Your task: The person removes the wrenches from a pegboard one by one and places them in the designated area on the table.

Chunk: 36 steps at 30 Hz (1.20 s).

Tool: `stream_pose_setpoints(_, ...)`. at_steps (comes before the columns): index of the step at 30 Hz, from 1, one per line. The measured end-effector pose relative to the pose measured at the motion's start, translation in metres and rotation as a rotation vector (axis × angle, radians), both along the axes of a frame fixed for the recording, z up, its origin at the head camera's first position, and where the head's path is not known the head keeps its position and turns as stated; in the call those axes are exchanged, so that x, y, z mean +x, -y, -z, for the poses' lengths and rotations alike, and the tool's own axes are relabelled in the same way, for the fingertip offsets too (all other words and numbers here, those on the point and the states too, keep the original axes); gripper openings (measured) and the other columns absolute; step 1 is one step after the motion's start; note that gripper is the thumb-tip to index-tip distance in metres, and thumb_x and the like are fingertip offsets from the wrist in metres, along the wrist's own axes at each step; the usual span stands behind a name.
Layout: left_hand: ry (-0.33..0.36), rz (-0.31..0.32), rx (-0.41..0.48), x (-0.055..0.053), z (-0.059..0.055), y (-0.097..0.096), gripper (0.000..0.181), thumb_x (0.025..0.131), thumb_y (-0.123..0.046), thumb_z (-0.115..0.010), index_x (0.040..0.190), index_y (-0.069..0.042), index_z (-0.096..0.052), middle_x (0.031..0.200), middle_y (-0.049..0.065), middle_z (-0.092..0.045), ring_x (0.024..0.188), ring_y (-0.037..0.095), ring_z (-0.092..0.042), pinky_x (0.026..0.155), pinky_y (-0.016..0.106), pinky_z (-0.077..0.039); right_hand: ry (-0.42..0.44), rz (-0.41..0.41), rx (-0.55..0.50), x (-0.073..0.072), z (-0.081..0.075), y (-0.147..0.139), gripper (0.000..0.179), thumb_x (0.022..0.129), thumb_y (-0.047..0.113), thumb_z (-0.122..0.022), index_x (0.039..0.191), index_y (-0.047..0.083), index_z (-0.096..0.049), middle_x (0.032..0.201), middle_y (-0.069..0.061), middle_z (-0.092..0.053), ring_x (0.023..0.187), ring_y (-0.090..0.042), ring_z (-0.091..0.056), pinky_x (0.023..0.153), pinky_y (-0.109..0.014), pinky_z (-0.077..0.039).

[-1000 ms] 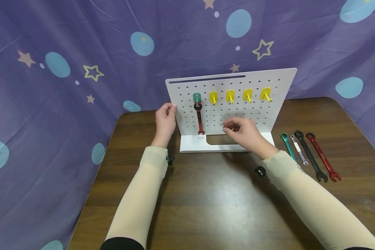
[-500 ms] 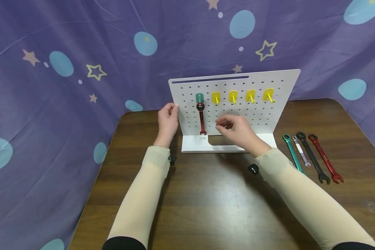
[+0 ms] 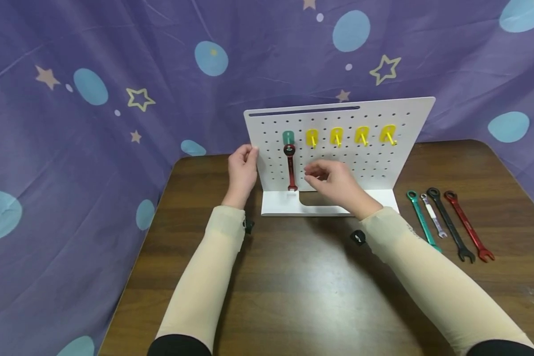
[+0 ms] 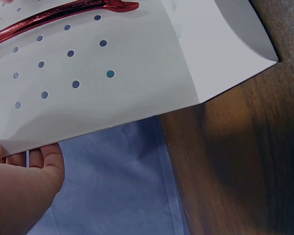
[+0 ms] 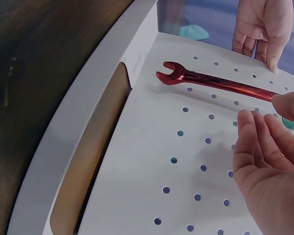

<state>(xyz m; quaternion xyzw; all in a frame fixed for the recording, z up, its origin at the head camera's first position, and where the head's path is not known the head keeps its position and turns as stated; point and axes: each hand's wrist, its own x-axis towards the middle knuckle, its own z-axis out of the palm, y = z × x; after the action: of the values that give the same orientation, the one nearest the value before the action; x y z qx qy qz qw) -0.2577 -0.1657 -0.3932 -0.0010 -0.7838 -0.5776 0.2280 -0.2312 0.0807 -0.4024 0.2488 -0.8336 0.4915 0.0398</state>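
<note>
A white pegboard (image 3: pixel 267 168) stands upright on its flat base. My left hand (image 3: pixel 243 170) pinches its left edge, thumb in front and fingers behind, as the left wrist view (image 4: pixel 27 188) shows. From a green hook (image 3: pixel 288 137) on the board hangs a red combination wrench (image 3: pixel 291 170), open end down. Just right of that wrench, my right hand (image 3: pixel 333 184) hovers before the board with loosely bent fingers and nothing between them. In the right wrist view, the fingertips (image 5: pixel 246 120) appear close to the wrench's shaft (image 5: pixel 230 85), with a gap visible.
Several yellow hooks (image 3: pixel 336 137) sit in a row right of the green one. To the right on the wooden table (image 3: pixel 293 296) lie a green wrench (image 3: pixel 422 220), a small silver wrench (image 3: pixel 433 216), a black wrench (image 3: pixel 449 222) and another red wrench (image 3: pixel 468 225). A purple curtain (image 3: pixel 258 54) hangs behind.
My right hand has shifted left along the board toward the hanging red wrench, uncovering more of the green wrench's surroundings little by little. My left hand keeps its place on the board's edge.
</note>
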Motion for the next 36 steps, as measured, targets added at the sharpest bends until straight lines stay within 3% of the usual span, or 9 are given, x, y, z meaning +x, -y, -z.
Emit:
stream_pose_setpoints(14,-0.007,-0.004,-0.001,-0.001,0.0,0.001,0.017,0.102,-0.005,-0.062,0.091,0.008,-0.066,0.066,0.001,-0.042,0.063,0.013,-0.041,0.059,0.026,-0.035,-0.014,-0.004,-0.014,-0.006,-0.003,0.014,0.019,0.094,0.008,-0.073,0.112,0.001,-0.071,0.102,-0.006,-0.072,0.09,-0.019,-0.067,0.082,-0.036,-0.054)
stream_pose_setpoints(26,-0.015,0.003,-0.01,-0.002,0.001,0.001,0.017,0.101,-0.004,-0.063,0.091,0.008,-0.066,0.065,0.001,-0.041,0.063,0.012,-0.04,0.058,0.026,-0.034,-0.016,-0.011,-0.026,-0.011,-0.003,0.023,0.02,0.096,0.008,-0.071,0.115,0.002,-0.07,0.11,-0.007,-0.072,0.099,-0.02,-0.066,0.086,-0.037,-0.053)
stream_pose_setpoints(36,-0.001,0.004,-0.014,-0.002,0.001,0.001,0.018,0.102,-0.005,-0.062,0.092,0.008,-0.066,0.066,0.002,-0.043,0.063,0.013,-0.04,0.058,0.026,-0.035,0.059,-0.024,-0.019,-0.014,0.0,0.032,0.023,0.097,0.01,-0.071,0.119,0.003,-0.07,0.113,-0.005,-0.069,0.102,-0.019,-0.065,0.086,-0.036,-0.053)
